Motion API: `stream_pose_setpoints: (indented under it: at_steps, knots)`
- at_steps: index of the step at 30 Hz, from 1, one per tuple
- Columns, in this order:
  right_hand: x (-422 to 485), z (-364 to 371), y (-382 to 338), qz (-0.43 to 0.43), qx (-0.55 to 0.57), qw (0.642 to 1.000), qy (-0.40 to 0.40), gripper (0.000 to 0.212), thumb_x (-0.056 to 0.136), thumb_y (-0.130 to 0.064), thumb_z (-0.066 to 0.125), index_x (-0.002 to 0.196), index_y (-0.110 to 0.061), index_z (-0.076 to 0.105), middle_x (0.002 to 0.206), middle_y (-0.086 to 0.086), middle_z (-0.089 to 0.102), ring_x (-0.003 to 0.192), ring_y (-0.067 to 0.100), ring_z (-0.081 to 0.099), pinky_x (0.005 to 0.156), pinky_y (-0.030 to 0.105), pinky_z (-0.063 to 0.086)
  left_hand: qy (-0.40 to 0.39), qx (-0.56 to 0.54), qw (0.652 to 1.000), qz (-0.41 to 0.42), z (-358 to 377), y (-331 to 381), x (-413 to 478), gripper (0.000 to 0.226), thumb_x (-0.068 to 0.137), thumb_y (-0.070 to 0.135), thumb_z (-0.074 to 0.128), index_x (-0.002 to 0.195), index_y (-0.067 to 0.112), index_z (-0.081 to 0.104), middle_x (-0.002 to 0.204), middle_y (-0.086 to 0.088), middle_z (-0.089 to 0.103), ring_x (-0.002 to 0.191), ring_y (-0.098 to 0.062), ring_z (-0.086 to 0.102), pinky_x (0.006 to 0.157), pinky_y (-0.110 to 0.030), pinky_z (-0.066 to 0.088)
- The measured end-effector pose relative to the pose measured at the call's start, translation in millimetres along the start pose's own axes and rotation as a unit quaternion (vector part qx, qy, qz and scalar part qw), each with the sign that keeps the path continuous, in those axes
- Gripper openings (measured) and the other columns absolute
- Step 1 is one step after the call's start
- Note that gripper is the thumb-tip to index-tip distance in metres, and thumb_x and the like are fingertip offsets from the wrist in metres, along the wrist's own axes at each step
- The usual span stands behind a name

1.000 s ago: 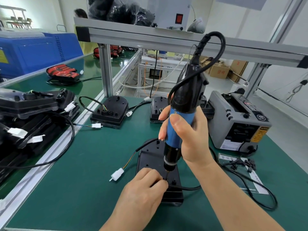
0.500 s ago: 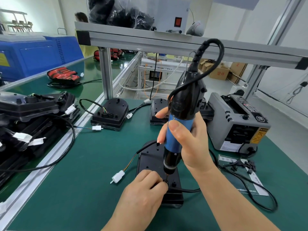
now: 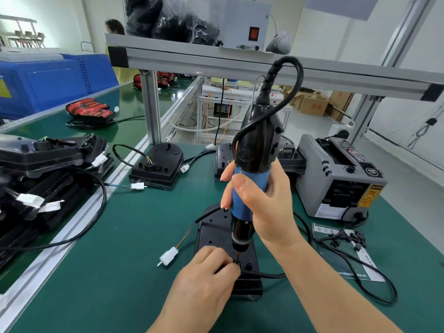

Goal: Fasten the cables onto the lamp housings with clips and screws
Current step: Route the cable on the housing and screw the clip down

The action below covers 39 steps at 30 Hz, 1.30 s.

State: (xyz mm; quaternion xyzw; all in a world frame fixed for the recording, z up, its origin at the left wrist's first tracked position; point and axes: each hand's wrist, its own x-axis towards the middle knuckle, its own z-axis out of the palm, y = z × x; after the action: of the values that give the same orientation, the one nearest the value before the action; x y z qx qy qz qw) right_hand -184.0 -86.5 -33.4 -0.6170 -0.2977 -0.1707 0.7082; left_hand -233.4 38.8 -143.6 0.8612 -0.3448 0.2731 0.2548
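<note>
A green-matted counter [image 3: 115, 272] fills the view, with an aluminium shelf frame [image 3: 216, 66] spanning it at the far side. A blue machine [image 3: 55, 85] stands far left on a neighbouring line. At the right of the counter sits a grey tape dispenser [image 3: 336, 183]. On the left, a stack of black housings [image 3: 43, 169] lies with white plugs and wires hanging from it. Two more single housings rest farther back, one [image 3: 158, 164] left of centre and one [image 3: 222, 159] partly hidden behind the tool.

The lamp housing [image 3: 213, 227] being worked on lies flat on the counter at near centre. An electric screwdriver [image 3: 254, 152], black above and blue at the grip, stands almost upright over it, its bit down on the housing's near end. The right hand [image 3: 264, 205] is wrapped round the blue grip. The left hand [image 3: 204, 280] rests on the housing's near end, its fingertips [image 3: 234, 267] drawn together right at the bit, pinching the cable [image 3: 266, 275] against the housing. That black cable runs out to the right from under those fingers.

A white connector [image 3: 168, 257] on coloured wires lies just left of the housing. Small black clips [image 3: 355, 239] are scattered on a sheet near the dispenser.
</note>
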Motion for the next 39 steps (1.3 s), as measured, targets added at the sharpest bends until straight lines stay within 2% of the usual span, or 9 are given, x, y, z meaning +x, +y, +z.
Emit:
stream_pose_setpoints:
  at_steps: [6, 14, 19, 23, 26, 29, 33, 35, 39]
  knots:
    - [5.0, -14.5, -8.5, 0.015, -0.02, 0.998, 0.055, 0.015, 0.08, -0.028, 0.062, 0.094, -0.026, 0.057, 0.091, 0.01, 0.064, 0.051, 0.024, 0.059, 0.054, 0.032, 0.049, -0.001, 0.001, 1.0, -0.002, -1.6, 0.5, 0.5, 0.021, 0.068, -0.002, 0.078, 0.067, 0.012, 0.063, 0.073, 0.003, 0.056, 0.072, -0.018, 0.057, 0.054, -0.03, 0.052]
    - [9.1, -83.3, -48.9, 0.236, -0.192, 0.951, 0.052, 0.026, 0.08, -0.036, 0.069, 0.102, -0.03, 0.056, 0.076, 0.001, 0.064, 0.054, 0.023, 0.065, 0.051, 0.028, 0.052, 0.016, 0.011, 1.0, -0.002, -2.8, 2.4, 3.2, 0.018, 0.076, 0.002, 0.065, 0.063, 0.014, 0.061, 0.07, 0.005, 0.057, 0.07, -0.016, 0.059, 0.049, -0.029, 0.052]
    - [-23.8, -138.0, -65.6, 0.287, -0.368, 0.88, 0.083, 0.027, 0.082, -0.034, 0.067, 0.096, -0.044, 0.046, 0.062, -0.004, 0.068, 0.05, 0.019, 0.066, 0.043, 0.022, 0.049, 0.007, 0.022, 1.0, -0.002, -3.9, 2.5, 3.9, 0.015, 0.073, 0.005, 0.063, 0.063, 0.016, 0.063, 0.069, 0.005, 0.057, 0.069, -0.015, 0.06, 0.048, -0.029, 0.053]
    - [-53.0, -186.8, -75.2, 0.319, -0.431, 0.825, 0.18, 0.029, 0.083, -0.033, 0.069, 0.099, -0.029, 0.046, 0.07, 0.01, 0.066, 0.044, 0.018, 0.065, 0.037, 0.022, 0.045, 0.021, 0.029, 0.999, 0.01, -3.9, 2.2, 4.8, 0.02, 0.078, 0.011, 0.052, 0.063, 0.016, 0.064, 0.069, 0.005, 0.058, 0.067, -0.016, 0.06, 0.045, -0.03, 0.052]
    - [-75.7, -218.8, -74.8, 0.365, -0.441, 0.783, 0.245, 0.034, 0.085, -0.039, 0.067, 0.105, -0.023, 0.044, 0.088, 0.007, 0.062, 0.047, 0.02, 0.067, 0.042, 0.024, 0.046, 0.045, 0.03, 0.998, 0.02, -2.9, 1.6, 7.2, 0.025, 0.078, 0.013, 0.047, 0.059, 0.015, 0.063, 0.066, 0.004, 0.058, 0.063, -0.016, 0.06, 0.046, -0.028, 0.051]
    - [-92.3, -243.3, -63.2, 0.419, -0.432, 0.74, 0.301, 0.037, 0.087, -0.034, 0.066, 0.104, -0.01, 0.045, 0.082, 0.01, 0.056, 0.048, 0.027, 0.063, 0.049, 0.031, 0.047, 0.056, 0.039, 0.997, 0.024, -1.5, 1.8, 7.5, 0.026, 0.077, 0.014, 0.047, 0.056, 0.017, 0.062, 0.064, 0.005, 0.057, 0.067, -0.012, 0.057, 0.051, -0.021, 0.044]
    - [-102.4, -268.2, -35.3, 0.492, -0.538, 0.636, 0.253, 0.042, 0.088, -0.039, 0.063, 0.09, 0.0, 0.045, 0.076, 0.011, 0.047, 0.061, 0.023, 0.048, 0.056, 0.031, 0.037, 0.064, 0.049, 0.996, 0.029, -2.8, 4.8, 9.9, 0.029, 0.077, 0.016, 0.046, 0.054, 0.02, 0.062, 0.062, 0.007, 0.058, 0.075, -0.004, 0.045, 0.072, -0.011, 0.035]
    - [-102.0, -277.4, -22.6, 0.525, -0.569, 0.597, 0.213, 0.044, 0.088, -0.043, 0.06, 0.097, -0.002, 0.046, 0.092, 0.018, 0.049, 0.074, 0.026, 0.05, 0.065, 0.034, 0.043, 0.067, 0.053, 0.995, 0.042, -3.1, 4.5, 11.1, 0.029, 0.077, 0.015, 0.046, 0.053, 0.019, 0.063, 0.061, 0.006, 0.058, 0.075, -0.004, 0.044, 0.083, 0.0, 0.024]
    - [-95.7, -286.6, -3.2, 0.559, -0.607, 0.538, 0.169, 0.059, 0.09, -0.046, 0.054, 0.125, -0.001, 0.042, 0.122, 0.019, 0.046, 0.094, 0.029, 0.053, 0.07, 0.034, 0.042, 0.069, 0.054, 0.995, 0.039, -1.3, 1.4, 11.1, 0.045, 0.092, 0.021, 0.038, 0.055, 0.02, 0.064, 0.062, 0.006, 0.058, 0.076, -0.004, 0.045, 0.084, 0.001, 0.022]
